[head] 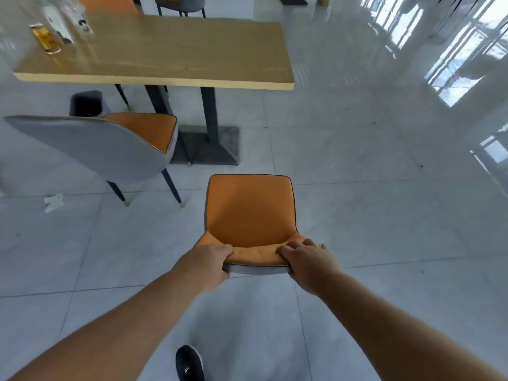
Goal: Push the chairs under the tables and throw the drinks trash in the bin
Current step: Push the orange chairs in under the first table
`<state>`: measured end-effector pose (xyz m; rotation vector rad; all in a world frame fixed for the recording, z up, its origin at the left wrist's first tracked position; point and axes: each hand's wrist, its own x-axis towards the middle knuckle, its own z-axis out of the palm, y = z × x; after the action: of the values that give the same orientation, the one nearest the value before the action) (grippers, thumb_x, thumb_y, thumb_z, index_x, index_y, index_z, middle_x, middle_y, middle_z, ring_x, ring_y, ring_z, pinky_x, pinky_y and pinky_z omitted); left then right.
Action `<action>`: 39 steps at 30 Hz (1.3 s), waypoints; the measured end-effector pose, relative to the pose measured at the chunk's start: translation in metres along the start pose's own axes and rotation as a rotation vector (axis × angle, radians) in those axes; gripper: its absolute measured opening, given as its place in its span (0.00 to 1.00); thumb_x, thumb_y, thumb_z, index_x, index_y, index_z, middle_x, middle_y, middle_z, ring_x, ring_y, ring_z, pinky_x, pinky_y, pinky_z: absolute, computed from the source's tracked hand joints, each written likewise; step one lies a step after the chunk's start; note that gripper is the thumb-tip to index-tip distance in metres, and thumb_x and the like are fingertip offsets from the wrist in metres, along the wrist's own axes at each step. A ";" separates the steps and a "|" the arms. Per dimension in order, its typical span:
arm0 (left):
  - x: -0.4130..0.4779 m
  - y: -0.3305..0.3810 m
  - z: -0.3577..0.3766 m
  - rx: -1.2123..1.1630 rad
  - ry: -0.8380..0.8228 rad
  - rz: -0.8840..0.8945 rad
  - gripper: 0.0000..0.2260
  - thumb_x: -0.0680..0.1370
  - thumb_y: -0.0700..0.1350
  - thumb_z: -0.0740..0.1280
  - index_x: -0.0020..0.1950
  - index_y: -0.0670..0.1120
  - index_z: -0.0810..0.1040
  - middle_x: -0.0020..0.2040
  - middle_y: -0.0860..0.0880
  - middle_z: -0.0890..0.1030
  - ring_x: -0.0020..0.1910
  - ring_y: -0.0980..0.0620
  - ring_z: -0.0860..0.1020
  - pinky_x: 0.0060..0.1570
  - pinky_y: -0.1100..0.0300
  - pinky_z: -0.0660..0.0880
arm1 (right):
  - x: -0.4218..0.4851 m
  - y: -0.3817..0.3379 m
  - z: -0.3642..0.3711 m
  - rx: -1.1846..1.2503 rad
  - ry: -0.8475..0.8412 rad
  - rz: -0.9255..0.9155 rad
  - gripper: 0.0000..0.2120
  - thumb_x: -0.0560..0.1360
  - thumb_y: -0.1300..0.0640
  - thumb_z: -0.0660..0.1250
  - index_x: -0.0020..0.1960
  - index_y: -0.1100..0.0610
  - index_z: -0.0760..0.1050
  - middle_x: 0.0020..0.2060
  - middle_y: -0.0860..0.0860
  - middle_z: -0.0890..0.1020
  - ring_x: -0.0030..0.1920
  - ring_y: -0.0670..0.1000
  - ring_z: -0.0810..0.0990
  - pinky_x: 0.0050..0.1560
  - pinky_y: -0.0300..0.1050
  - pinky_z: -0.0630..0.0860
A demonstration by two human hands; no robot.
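Observation:
An orange-seated chair point(248, 207) with a grey back stands on the tiled floor, a short way in front of the wooden table point(170, 50). My left hand point(211, 261) grips the left end of its backrest top and my right hand point(308, 259) grips the right end. A second orange and grey chair point(90, 144) stands to the left, its seat partly under the table. At the table's far left corner stand a bottle of amber drink point(45, 38) and clear plastic bottles point(68, 20). A dark grey bin point(86, 103) sits on the floor beyond the second chair.
A scrap of white paper point(54, 202) lies on the floor at the left. The table's dark pedestal base point(209, 145) sits ahead of the held chair. More chairs point(180, 2) stand behind the table. Glossy floor stretches to the right. My dark shoe point(189, 362) is below.

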<state>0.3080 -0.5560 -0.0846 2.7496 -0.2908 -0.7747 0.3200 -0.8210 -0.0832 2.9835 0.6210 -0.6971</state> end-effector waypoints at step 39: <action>0.264 -0.257 -0.263 -0.066 -0.066 0.004 0.32 0.75 0.63 0.73 0.77 0.59 0.67 0.69 0.54 0.74 0.63 0.51 0.73 0.61 0.52 0.74 | 0.399 -0.053 -0.203 -0.077 -0.040 0.045 0.19 0.80 0.45 0.68 0.70 0.46 0.71 0.62 0.49 0.79 0.64 0.59 0.77 0.65 0.64 0.76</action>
<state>0.6999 -0.3296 -0.0745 2.6645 -0.2788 -0.8602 0.7130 -0.6011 -0.0677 2.8957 0.5631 -0.7117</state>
